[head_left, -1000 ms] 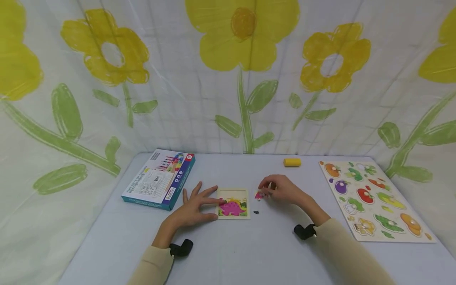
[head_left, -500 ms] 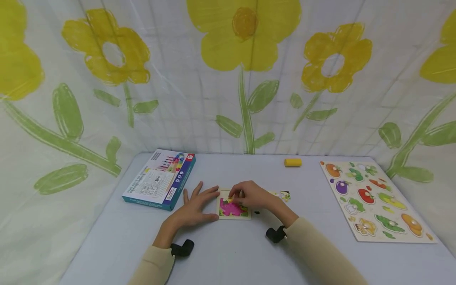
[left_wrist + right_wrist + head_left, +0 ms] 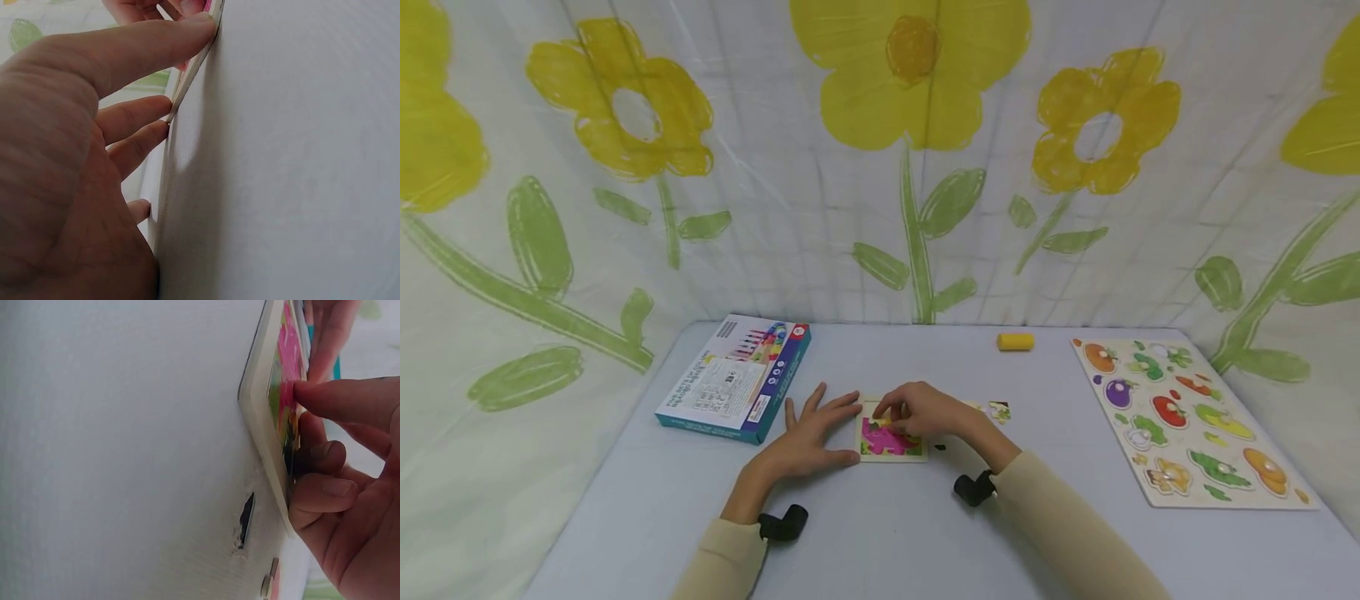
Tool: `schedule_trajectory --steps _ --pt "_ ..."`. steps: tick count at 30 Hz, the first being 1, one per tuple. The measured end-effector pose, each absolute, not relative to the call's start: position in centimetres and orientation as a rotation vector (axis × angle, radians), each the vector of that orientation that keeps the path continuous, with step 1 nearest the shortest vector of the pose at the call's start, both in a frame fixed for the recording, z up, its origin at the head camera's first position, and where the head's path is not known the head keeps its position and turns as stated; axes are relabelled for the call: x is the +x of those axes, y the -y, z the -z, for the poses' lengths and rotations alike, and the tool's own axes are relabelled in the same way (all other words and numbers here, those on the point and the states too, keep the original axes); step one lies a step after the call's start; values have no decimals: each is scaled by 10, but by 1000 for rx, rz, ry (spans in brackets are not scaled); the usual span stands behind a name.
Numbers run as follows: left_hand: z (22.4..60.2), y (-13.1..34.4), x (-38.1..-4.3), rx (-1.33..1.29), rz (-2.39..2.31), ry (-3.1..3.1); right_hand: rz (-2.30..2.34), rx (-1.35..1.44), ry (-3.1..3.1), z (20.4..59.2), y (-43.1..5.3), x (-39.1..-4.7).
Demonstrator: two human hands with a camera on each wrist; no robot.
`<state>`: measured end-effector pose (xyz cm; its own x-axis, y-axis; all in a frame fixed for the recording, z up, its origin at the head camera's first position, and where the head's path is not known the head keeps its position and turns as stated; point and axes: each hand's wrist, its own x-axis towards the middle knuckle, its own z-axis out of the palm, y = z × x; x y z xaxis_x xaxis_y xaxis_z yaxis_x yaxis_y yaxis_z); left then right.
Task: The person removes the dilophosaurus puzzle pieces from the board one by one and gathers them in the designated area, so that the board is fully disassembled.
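Note:
A small square jigsaw puzzle (image 3: 887, 444) shows a pink dinosaur inside a pale wooden frame (image 3: 891, 459). Spread along the frame's left side, my left hand (image 3: 801, 442) touches its edge with thumb and fingertips, seen also in the left wrist view on the frame edge (image 3: 191, 75). Over the puzzle's upper part, my right hand (image 3: 932, 408) has bent fingers and pinches a puzzle piece, mostly hidden by the fingertips. In the right wrist view, the thumb (image 3: 331, 400) touches the pink picture.
Loose puzzle pieces (image 3: 1000, 411) lie right of the frame, partly behind the right forearm. A small black bit (image 3: 940, 447) lies nearer. Around them are a boxed set (image 3: 733, 379) at left, a yellow cylinder (image 3: 1015, 342) behind, and a vegetable peg board (image 3: 1195, 425) at right.
My right hand has moved left from the loose pieces onto the puzzle, then shifted slightly further left. My left index finger has drawn back from the picture to the frame's edge.

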<state>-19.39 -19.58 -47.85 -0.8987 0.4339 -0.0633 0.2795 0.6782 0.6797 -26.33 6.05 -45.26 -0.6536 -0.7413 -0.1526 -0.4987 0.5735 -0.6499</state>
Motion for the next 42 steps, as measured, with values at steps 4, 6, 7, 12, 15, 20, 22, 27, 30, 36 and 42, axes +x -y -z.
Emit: schedule_trajectory --steps 4,6,7,12,15,20,22,27,30,36,42 --pt "478 194 -193 555 -1018 -2690 827 -962 -2394 452 -59 -263" --pt "477 193 -192 539 -1014 -2718 837 -952 -2394 452 -59 -263" --pt "477 192 -192 527 -1013 -2734 839 -949 -2394 452 -59 -263" --pt "479 185 -191 469 -1001 -2828 859 -945 -2386 452 -59 -264" --pt "479 181 -191 439 -1008 -2855 871 -953 -2377 453 -59 -265" --pt "478 177 -191 406 -1009 -2879 879 -947 -2376 453 -59 -265" --pt "478 176 -191 393 -1006 -2886 881 -948 -2377 453 -59 -265" --pt "478 175 -191 383 -1011 -2891 894 -949 -2383 454 -59 -264" --pt "477 174 -191 381 -1016 -2888 904 -954 -2388 454 -59 -264" --pt "477 175 -191 379 -1019 -2893 960 -969 -2380 454 -59 -264" --pt "478 174 -192 373 -1015 -2891 1002 -987 -2382 457 -58 -264"
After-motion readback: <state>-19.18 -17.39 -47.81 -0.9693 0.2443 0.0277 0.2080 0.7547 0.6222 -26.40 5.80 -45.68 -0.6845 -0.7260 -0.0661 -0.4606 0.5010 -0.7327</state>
